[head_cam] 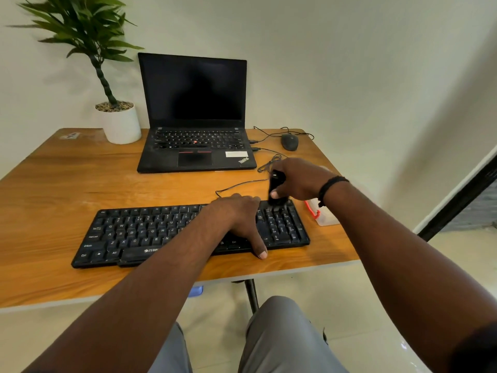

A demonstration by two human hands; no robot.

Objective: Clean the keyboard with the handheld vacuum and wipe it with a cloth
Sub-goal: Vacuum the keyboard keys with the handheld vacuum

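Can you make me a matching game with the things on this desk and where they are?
Things:
1. handheld vacuum
2. plant pot
3. mouse
4. left hand

Places:
A. to the right of the laptop
B. resting on the keyboard
C. held in the right hand, at the keyboard's far right corner
D. at the table's far left, beside the laptop

Pairs: 1-C, 2-D, 3-A, 4-B
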